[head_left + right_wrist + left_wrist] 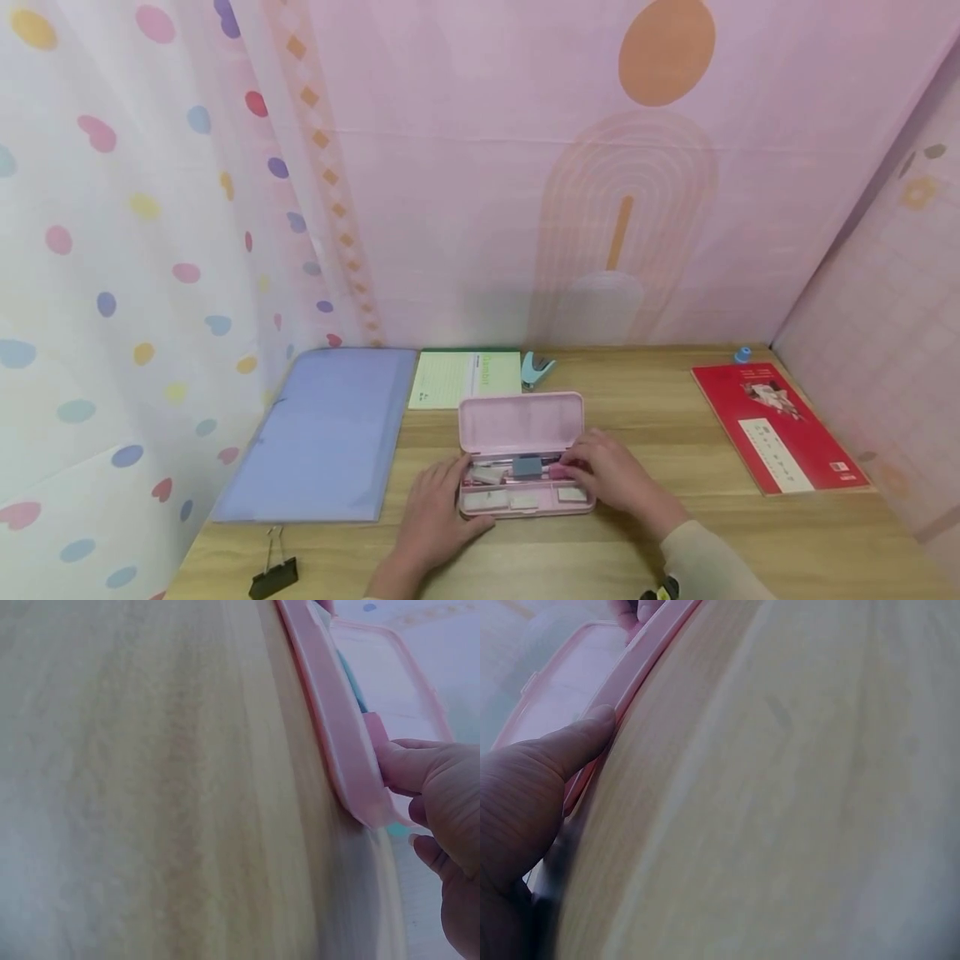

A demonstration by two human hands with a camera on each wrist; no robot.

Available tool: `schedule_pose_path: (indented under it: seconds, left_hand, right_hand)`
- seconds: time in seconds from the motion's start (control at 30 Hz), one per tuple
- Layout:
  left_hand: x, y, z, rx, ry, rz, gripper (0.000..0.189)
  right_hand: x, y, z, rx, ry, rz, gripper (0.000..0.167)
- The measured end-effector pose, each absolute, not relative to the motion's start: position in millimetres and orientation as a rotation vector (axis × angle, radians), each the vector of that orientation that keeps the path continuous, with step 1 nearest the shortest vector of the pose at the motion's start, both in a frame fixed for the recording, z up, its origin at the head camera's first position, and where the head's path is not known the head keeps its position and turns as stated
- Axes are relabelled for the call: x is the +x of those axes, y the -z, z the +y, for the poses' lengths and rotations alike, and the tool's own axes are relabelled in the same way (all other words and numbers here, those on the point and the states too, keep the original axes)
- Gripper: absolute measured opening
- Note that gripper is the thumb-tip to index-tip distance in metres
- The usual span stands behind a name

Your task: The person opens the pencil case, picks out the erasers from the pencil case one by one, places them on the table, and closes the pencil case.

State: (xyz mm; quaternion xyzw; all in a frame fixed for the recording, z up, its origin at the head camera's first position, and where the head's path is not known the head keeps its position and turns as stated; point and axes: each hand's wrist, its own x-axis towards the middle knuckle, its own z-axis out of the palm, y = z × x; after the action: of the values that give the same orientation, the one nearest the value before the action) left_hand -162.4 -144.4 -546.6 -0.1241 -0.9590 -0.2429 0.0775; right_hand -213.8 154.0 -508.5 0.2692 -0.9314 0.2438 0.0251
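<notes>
An open pink pencil case (521, 423) lies on the table with its lid tipped back. My left hand (437, 512) holds its left end, fingers along the side; the thumb (592, 731) presses the front wall in the left wrist view. At the right end, my right hand (611, 468) pinches a small pink eraser (558, 471), which shows between thumb and fingers in the right wrist view. Beside it in the case sits a blue block (527, 467). Several whitish pieces, among them a white block (486, 500), lie in the front compartments. Pens behind are partly covered.
A blue folder (322, 442) lies to the left, with a black binder clip (273, 577) in front of it. Behind the case are a green notepad (450, 379) and a light-blue stapler (536, 369). A red book (776, 425) and small blue object (742, 355) lie right.
</notes>
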Motion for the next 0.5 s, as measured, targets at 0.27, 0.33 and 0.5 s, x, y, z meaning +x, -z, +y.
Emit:
schedule_pose_path:
  seconds: [0.27, 0.33, 0.5]
  left_hand:
    - [-162.9, 550.1, -143.6, -0.347, 0.713, -2.881, 0.103]
    - [-163.0, 550.3, -143.7, -0.338, 0.707, -2.883, 0.103]
    - [-163.2, 552.1, -143.6, -0.332, 0.693, -2.89, 0.103]
  right_hand:
    - [-212.7, 501.3, 187.3, 0.478, -1.049, -2.873, 0.01]
    - [-217.7, 501.4, 202.2, 0.383, -1.066, -2.902, 0.01]
    - [-233.0, 506.1, 238.3, 0.291, -1.043, -2.914, 0.012]
